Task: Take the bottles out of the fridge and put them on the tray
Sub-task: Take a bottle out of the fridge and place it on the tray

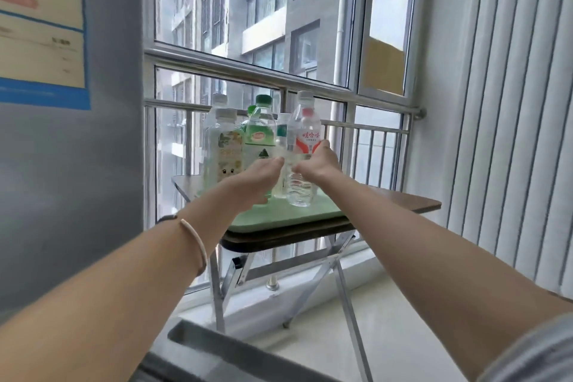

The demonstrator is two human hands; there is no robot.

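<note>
A pale green tray (324, 211) lies on a small folding table (409, 202) by the window. Several bottles stand on it: a tall one with a cartoon label (224, 149), a green-capped one with a green label (259, 130), and others behind. My right hand (319, 164) is closed around a clear red-label bottle (305, 133), whose base rests on the tray. My left hand (255, 178) is wrapped around a clear teal-label bottle (282, 136) right beside it; its fingers are partly hidden.
The grey fridge (77, 180) with a poster fills the left side. A grey edge, likely the fridge door shelf (217, 350), crosses the bottom. A metal window rail (279, 77) runs behind the table, and a ribbed white wall (511, 102) stands at right.
</note>
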